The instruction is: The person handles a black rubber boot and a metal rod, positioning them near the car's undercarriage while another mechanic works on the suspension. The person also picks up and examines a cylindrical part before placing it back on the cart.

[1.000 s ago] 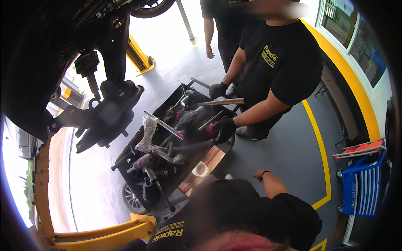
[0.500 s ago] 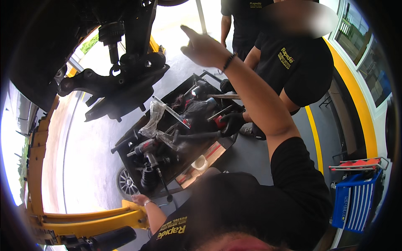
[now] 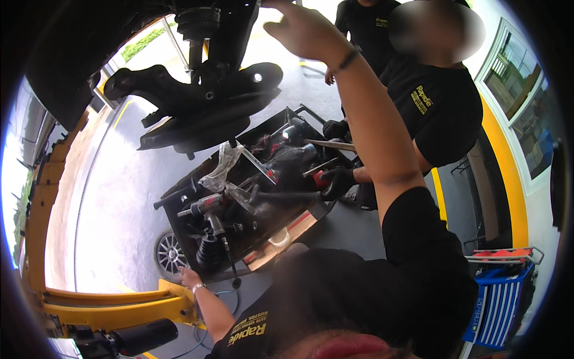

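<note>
My right hand [image 3: 308, 33], with a dark band at its wrist, is raised at the top of the view. Its fingers are stretched toward a dark upright strut [image 3: 230, 33] of the vehicle; contact is hard to tell. A black suspension arm and knuckle [image 3: 179, 96] hangs to the left. Low on the left, my left hand [image 3: 190, 278] is held out with nothing seen in it, beside a yellow lift arm [image 3: 119, 305] and a spoked wheel [image 3: 170, 254]. Below the vehicle, a black tool cart [image 3: 281, 209] holds an impact wrench [image 3: 209, 203], a rubber boot [image 3: 209, 248] and clear plastic [image 3: 221, 167].
A co-worker [image 3: 430, 119] in black gloves stands at the cart's far right, gripping a red-and-black item [image 3: 320, 178]. Another person [image 3: 365, 30] stands behind. A blue tool cabinet [image 3: 499, 305] is at the lower right. A yellow lift post [image 3: 45, 209] rises at the left.
My right hand has moved up and right, to beside the strut. The suspension parts sit further right and look larger as my view shifts. My left hand has shifted slightly left.
</note>
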Tool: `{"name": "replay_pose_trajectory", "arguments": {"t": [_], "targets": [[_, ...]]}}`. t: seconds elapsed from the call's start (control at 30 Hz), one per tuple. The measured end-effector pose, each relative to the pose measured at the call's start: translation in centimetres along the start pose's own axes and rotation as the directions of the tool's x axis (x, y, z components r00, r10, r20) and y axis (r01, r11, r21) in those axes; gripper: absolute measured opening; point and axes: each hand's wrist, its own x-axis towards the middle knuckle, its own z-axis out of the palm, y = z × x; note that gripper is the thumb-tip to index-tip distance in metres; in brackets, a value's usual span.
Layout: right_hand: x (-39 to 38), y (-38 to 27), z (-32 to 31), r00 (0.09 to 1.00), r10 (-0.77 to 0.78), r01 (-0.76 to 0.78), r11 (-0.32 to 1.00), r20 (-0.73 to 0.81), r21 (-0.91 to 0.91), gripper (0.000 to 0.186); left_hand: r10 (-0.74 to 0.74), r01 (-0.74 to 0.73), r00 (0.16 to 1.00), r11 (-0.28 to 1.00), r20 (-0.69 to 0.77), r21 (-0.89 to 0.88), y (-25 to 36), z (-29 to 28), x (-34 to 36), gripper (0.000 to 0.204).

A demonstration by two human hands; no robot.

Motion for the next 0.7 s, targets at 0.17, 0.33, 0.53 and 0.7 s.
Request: {"name": "replay_pose_trajectory", "arguments": {"t": [0.17, 0.33, 0.53, 0.7], "targets": [[-26.2, -4.6, 1.3, 0.37, 0.031, -0.929, -0.011, 0.928, 0.371, 0.028, 0.132, -0.132, 0.991, 0.987, -0.014, -0.096, -2.0, 1.9, 1.2, 0.073], [-47.7, -11.7, 5.4, -0.289, 0.394, -0.59, 0.644, 0.873, -0.486, 0.051, 0.138, -0.145, 0.989, 0.977, -0.055, -0.154, -2.9, 3.0, 2.6, 0.074], [-55.3, -8.7, 11.0, -0.446, 0.686, -0.765, -0.626, 0.575, 0.154, 0.037, 0.371, -0.368, 0.928, 0.904, 0.026, 0.22, -4.8, 3.1, 4.5, 0.071], [-54.7, -9.2, 17.1, -0.419, 0.894, -0.816, -0.447, 0.159, 0.367, 0.037, 0.475, -0.464, 0.877, 0.799, 0.073, 0.382, -4.5, 2.6, 4.1, 0.074]]}}
